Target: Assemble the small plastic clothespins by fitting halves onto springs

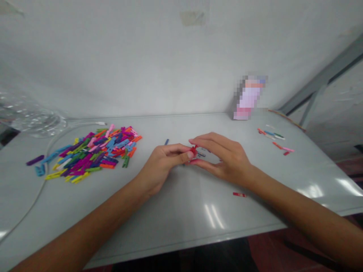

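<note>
My left hand (168, 158) pinches a small red clothespin (194, 150) between thumb and fingers above the middle of the table. Its far end is partly hidden by the fingertips. From the other side, my right hand (224, 155) reaches around it, thumb and forefinger apart. The forefinger tip is close above the red clothespin, and whether it touches cannot be made out. Under the right hand lie small grey pieces (202, 154), partly covered. A red clothespin half (239, 194) rests on the table nearer me, below the right wrist.
A big heap of coloured clothespins (93, 153) covers the left of the table (159, 226). Loose pieces (273, 134) lie at the right. A white cable (45, 177) runs past the heap, near clear plastic wrap (34, 115). A blurred box (248, 100) leans against the back wall.
</note>
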Demonstrator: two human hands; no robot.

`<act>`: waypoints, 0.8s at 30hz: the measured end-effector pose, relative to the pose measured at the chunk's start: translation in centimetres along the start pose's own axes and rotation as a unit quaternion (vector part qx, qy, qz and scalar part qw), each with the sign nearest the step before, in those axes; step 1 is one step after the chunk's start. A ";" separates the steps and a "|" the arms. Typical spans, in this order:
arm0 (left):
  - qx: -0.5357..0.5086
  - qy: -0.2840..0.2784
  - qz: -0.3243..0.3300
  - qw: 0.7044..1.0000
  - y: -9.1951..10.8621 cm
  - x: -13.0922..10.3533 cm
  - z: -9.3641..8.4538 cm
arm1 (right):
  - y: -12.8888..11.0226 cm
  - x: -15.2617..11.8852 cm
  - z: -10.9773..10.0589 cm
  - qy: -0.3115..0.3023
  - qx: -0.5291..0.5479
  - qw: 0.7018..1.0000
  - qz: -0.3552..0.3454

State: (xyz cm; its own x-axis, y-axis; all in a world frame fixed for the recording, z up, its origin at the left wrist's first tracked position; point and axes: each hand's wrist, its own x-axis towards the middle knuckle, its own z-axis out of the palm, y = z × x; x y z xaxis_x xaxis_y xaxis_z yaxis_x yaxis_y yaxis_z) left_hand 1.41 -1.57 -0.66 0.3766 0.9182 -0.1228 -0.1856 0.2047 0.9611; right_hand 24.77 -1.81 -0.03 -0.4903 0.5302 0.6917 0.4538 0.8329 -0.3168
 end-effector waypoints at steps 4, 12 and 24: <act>-0.041 0.012 0.001 0.999 -0.3 -0.3 0.8 | -0.6 -0.4 0.8 0.025 -0.058 0.998 0.001; -0.059 0.031 0.010 0.998 -0.1 -0.9 1.8 | -1.1 -0.4 0.5 0.025 -0.113 0.993 0.008; -0.083 0.018 0.008 0.996 0.3 -1.0 1.8 | -1.7 -0.4 1.1 0.080 -0.040 0.996 0.002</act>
State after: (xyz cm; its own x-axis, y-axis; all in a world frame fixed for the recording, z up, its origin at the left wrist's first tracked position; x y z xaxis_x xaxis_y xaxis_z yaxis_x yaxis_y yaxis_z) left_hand 2.61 -3.00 0.17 0.3394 0.9330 -0.1193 -0.3408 0.2402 0.9089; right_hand 23.36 -3.32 -0.51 -0.3656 0.4964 0.7873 0.5165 0.8119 -0.2721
